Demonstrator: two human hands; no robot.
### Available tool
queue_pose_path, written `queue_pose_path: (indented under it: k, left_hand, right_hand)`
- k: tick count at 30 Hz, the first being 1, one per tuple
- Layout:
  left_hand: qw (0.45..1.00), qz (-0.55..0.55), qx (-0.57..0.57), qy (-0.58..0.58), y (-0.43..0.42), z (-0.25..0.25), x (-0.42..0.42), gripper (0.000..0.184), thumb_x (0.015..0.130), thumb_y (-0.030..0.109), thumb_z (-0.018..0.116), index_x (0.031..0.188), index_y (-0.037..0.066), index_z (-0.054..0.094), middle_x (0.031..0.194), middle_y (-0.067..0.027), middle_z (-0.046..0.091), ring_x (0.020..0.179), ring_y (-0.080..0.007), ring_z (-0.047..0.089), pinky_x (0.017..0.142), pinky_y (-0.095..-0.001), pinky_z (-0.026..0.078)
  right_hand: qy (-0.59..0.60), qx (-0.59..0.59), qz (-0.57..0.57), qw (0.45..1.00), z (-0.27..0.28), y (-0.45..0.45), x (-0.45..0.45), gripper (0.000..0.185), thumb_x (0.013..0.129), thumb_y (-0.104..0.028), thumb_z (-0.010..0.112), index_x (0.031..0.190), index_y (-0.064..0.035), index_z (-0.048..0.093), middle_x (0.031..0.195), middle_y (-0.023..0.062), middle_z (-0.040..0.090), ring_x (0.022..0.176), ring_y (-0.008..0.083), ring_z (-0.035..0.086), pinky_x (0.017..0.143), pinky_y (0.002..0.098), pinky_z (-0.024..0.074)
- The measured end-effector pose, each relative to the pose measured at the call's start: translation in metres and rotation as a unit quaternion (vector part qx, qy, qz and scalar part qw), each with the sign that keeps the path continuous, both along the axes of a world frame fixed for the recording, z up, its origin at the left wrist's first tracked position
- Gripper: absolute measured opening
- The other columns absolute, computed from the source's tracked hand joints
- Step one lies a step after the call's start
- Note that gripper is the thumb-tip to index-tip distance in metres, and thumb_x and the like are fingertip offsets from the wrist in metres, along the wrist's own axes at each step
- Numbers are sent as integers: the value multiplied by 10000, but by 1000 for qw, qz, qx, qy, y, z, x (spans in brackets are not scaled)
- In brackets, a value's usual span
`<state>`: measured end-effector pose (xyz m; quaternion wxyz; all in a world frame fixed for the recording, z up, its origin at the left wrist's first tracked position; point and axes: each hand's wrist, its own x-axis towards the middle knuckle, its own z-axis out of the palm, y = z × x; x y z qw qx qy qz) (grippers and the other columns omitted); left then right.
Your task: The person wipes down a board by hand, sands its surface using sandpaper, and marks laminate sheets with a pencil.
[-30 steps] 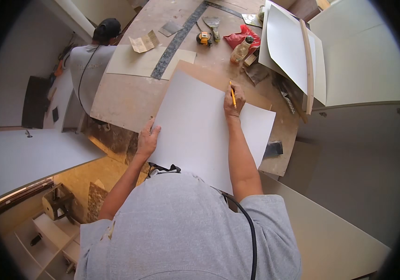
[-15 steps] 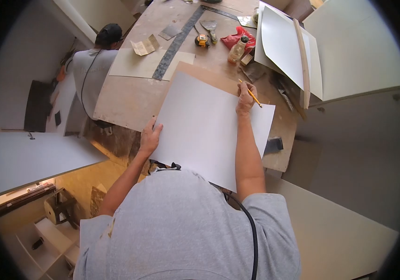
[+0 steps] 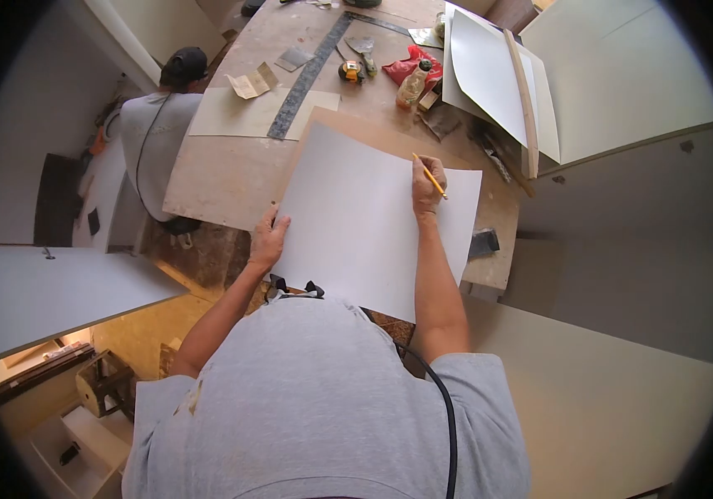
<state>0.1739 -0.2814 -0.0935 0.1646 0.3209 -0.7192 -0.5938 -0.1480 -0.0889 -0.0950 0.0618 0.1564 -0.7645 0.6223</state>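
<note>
A large white sheet lies over a brown board at the near edge of the table, partly against my body. My left hand grips the sheet's left edge, thumb on top and fingers at the side. In my right hand is a yellow pencil, slanting down to the right over the sheet's right part. Whether its lower end touches the sheet I cannot tell. A dark block sits just right of the sheet.
Beyond the sheet are a metal square, tape measure, putty knife, bottle and red bag. Curved white sheets with a wooden strip stand right. Another person is at the left.
My right hand, with the pencil, has come slightly nearer to me over the sheet. My left hand stays at the left edge. The whole view has shifted a little.
</note>
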Motion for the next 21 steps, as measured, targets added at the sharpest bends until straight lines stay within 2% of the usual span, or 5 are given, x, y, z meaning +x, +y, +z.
queue_pose_path:
  k: [5, 11, 13, 16, 21]
  left_hand:
    - [999, 15, 24, 24, -4, -4, 6, 358, 1029, 123, 604, 1362, -5, 632, 1206, -86, 709, 1087, -156, 630, 977, -318, 503]
    - [997, 23, -41, -61, -4, 3, 3, 365, 1016, 175, 603, 1338, 10, 645, 1171, -171, 741, 1065, -240, 687, 973, -370, 512]
    - [997, 28, -43, -51, -4, 1, 2, 368, 1016, 182, 605, 1340, 11, 645, 1163, -176, 744, 1061, -250, 693, 968, -372, 516]
    - [997, 36, -45, -49, -1, 6, 2, 374, 1016, 192, 609, 1344, 17, 645, 1160, -184, 746, 1062, -272, 703, 962, -379, 522]
    - [995, 47, -57, -66, 0, 4, 3, 379, 1014, 202, 616, 1349, 28, 646, 1183, -197, 739, 1086, -308, 707, 967, -391, 525]
  right_hand:
    - [19, 89, 11, 996, 0, -26, -18, 161, 935, -169, 735, 992, -19, 730, 944, 144, 778, 864, 248, 751, 795, 361, 585]
    - [-25, 43, 68, 996, -2, -86, -12, 162, 936, -164, 728, 987, -10, 725, 949, 155, 774, 849, 234, 751, 784, 356, 579]
    - [-8, 62, 59, 996, -18, -96, -15, 147, 949, -159, 731, 987, -17, 732, 893, 103, 762, 796, 159, 709, 750, 325, 565]
    - [130, 118, 43, 984, -29, -104, -15, 144, 945, -159, 738, 977, -19, 729, 901, 135, 727, 802, 248, 708, 751, 365, 559]
    - [111, 135, 47, 983, -33, -106, -15, 132, 926, -148, 735, 952, -20, 722, 931, 152, 720, 857, 299, 698, 784, 398, 552]
